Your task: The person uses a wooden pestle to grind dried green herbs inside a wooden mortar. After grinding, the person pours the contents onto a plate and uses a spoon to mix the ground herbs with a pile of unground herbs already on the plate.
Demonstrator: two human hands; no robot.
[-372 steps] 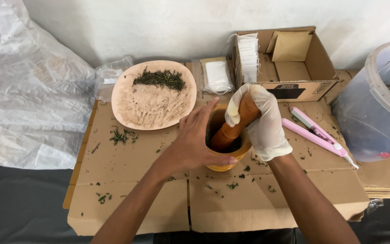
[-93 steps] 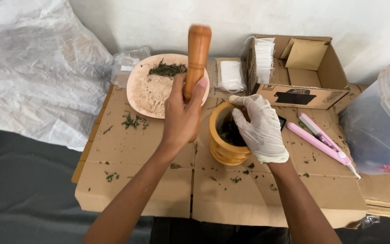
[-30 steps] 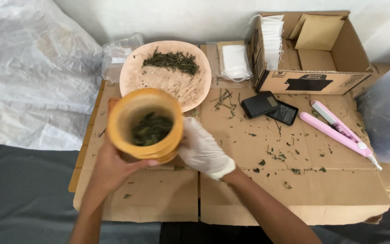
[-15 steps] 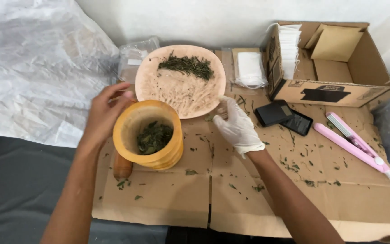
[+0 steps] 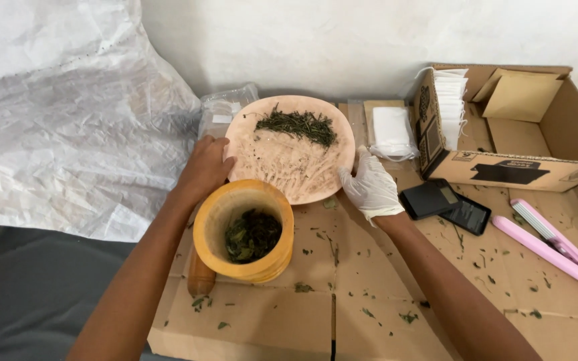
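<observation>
A round pinkish plate [image 5: 282, 164] with a strip of dried green herb [image 5: 300, 125] at its far side lies on flattened cardboard [image 5: 382, 281]. My bare left hand [image 5: 205, 167] grips the plate's left rim. My right hand [image 5: 369, 189], in a white glove, touches the plate's right rim. Just in front of the plate stands a yellow wooden mortar [image 5: 243, 230] with crushed dark leaves inside. Its wooden pestle [image 5: 200, 277] lies on the cardboard at the mortar's left, mostly hidden by it.
An open cardboard box [image 5: 523, 137] with white sachets stands at the right. A small black scale [image 5: 444, 204], a pink sealing tool [image 5: 553, 244], a stack of white sachets [image 5: 391, 130] and a clear bag [image 5: 221, 110] lie about. Crumpled plastic sheeting [image 5: 68, 113] fills the left.
Both hands let go of the mortar, which now stands on the cardboard, and reached out to the two sides of the plate. The pestle lies beside the mortar.
</observation>
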